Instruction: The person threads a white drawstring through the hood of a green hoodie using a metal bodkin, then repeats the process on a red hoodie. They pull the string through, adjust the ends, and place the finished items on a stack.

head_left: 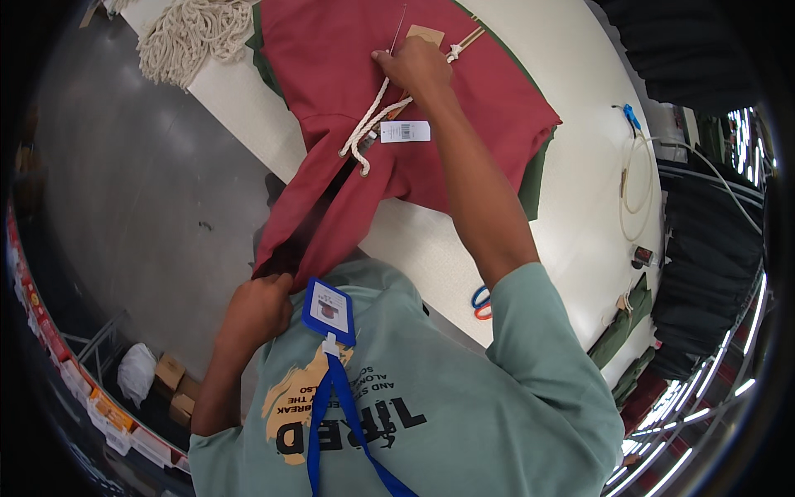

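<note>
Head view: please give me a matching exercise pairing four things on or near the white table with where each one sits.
Things:
1. red fabric garment
2. pile of cream rope
3. scissors with blue and orange handles
4. blue rectangular badge holder

Places:
A. at the near table edge, beside the right arm
B. hanging on a blue lanyard at the person's chest
C. spread on the white table, one end hanging off the edge in the left hand, with the right hand on top
D. at the far left corner of the table

Pairs: 1-C, 2-D, 3-A, 4-B

Plain red garment point(464, 108), cream cord point(368, 124), white table point(571, 190).
</note>
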Tool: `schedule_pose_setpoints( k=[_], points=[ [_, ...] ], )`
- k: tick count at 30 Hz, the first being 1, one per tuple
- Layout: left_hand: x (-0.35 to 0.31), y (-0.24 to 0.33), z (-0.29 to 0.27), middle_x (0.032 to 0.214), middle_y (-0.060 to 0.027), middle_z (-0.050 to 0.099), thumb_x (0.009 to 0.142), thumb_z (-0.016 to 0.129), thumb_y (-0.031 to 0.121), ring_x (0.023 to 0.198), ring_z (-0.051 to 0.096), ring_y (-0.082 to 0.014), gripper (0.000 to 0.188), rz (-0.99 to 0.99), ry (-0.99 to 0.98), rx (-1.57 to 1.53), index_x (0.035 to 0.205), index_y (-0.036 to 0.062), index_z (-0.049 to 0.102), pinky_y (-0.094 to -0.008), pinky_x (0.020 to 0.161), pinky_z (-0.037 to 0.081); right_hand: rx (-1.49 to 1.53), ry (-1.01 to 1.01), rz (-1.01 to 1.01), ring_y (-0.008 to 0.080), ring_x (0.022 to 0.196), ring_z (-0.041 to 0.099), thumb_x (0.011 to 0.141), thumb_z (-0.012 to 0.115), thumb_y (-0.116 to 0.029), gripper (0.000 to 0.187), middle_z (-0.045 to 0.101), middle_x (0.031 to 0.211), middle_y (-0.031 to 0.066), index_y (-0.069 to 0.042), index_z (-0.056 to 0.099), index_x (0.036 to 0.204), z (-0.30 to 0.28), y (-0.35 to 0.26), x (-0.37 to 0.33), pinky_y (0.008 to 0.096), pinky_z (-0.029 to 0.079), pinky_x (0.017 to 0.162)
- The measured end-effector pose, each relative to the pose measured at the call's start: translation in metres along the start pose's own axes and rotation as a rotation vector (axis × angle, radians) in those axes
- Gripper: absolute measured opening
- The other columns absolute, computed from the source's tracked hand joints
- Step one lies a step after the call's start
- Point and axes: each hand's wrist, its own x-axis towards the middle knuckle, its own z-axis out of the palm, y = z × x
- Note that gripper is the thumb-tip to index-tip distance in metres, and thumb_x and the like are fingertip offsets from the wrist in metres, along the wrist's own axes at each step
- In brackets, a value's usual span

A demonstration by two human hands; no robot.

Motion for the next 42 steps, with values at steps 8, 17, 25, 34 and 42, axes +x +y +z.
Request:
schedule_pose_setpoints(
  k=[8, 17, 25, 34, 42],
  points=[
    [-0.005, 0.005, 0.020, 0.071, -0.0231, 0.063, 0.088, 0.065, 0.014, 0.070, 0.062, -0.0453, 0.016, -0.160, 0.068, -0.059, 0.086, 0.0020, 0.054, -0.0538, 0.064, 0.049, 0.048, 0.055, 0.015, 0.0364, 0.089, 0.072, 0.080, 0.072, -0.044, 0.041, 0.074, 0.092, 0.0179, -0.003, 0.076, 0.087, 0.003, 0.009, 0.038, 0.0469, 0.057, 0.078],
    [0.000, -0.003, 0.013, 0.068, -0.0239, 0.062, 0.089, 0.066, 0.017, 0.067, 0.062, -0.0461, 0.019, -0.157, 0.060, 0.001, 0.083, 0.0032, 0.055, -0.0541, 0.062, 0.049, 0.216, 0.382, -0.128, 0.0396, 0.078, 0.069, 0.076, 0.073, -0.028, 0.027, 0.070, 0.080, 0.0221, -0.001, 0.073, 0.077, -0.016, 0.044, 0.067, 0.0483, 0.055, 0.074],
    [-0.001, -0.023, 0.017, 0.070, -0.0229, 0.064, 0.090, 0.066, 0.017, 0.070, 0.064, -0.0442, 0.018, -0.170, 0.088, 0.088, 0.081, 0.0040, 0.057, -0.0538, 0.063, 0.049, 0.191, 0.263, 0.179, 0.0348, 0.094, 0.072, 0.078, 0.070, -0.032, 0.027, 0.075, 0.098, 0.0167, -0.008, 0.077, 0.089, -0.023, 0.072, 0.073, 0.0460, 0.057, 0.084],
    [0.006, -0.028, 0.024, 0.075, -0.0247, 0.064, 0.092, 0.064, 0.017, 0.075, 0.061, -0.0483, 0.016, -0.161, 0.101, -0.042, 0.087, 0.0027, 0.060, -0.0547, 0.067, 0.049, 0.107, 0.145, 0.090, 0.0344, 0.089, 0.071, 0.078, 0.073, -0.047, 0.043, 0.074, 0.092, 0.0161, -0.005, 0.076, 0.088, -0.022, 0.089, 0.054, 0.0467, 0.056, 0.079],
    [0.007, -0.028, 0.036, 0.080, -0.0258, 0.065, 0.092, 0.063, 0.016, 0.077, 0.062, -0.0479, 0.014, -0.176, 0.085, -0.050, 0.095, 0.0025, 0.062, -0.0549, 0.069, 0.049, 0.242, 0.164, 0.066, 0.0357, 0.084, 0.072, 0.080, 0.077, -0.031, 0.028, 0.074, 0.085, 0.0170, -0.004, 0.073, 0.087, 0.003, 0.085, -0.005, 0.0457, 0.056, 0.079]
  ],
)
